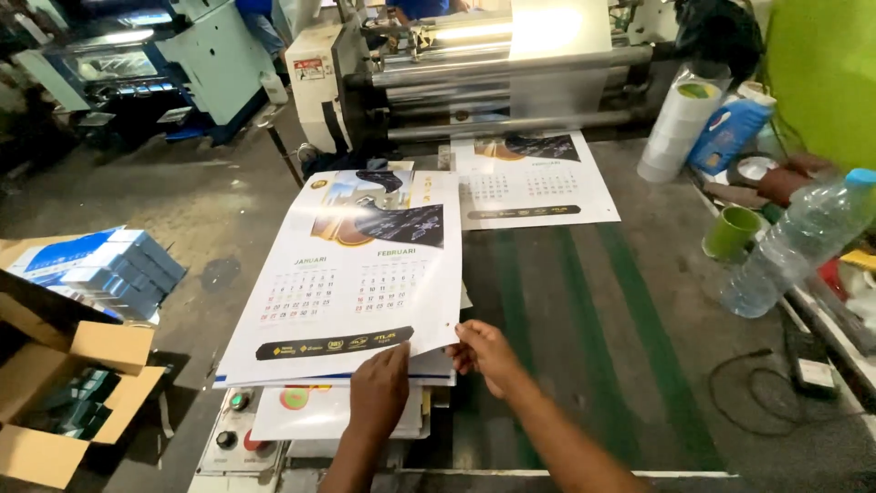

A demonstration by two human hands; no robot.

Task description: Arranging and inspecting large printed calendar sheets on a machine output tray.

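Observation:
A stack of glossy calendar sheets (356, 274) lies on the left side of the grey work table (639, 365). My left hand (379, 388) presses on the stack's near edge, fingers under the top sheet's lower margin. My right hand (484, 351) pinches the top sheet's near right corner, lifting it slightly. Another calendar sheet (534, 183) lies farther back, coming out of the roller machine (474, 73) under a strip of clear film.
A clear plastic bottle (798, 242), a green cup (730, 233), a white tape roll stack (675, 132) and a blue pouch (725, 137) crowd the right edge. An open cardboard box (64, 393) with blue packs (105, 269) sits on the floor at left. A black cable (748, 383) lies on the table.

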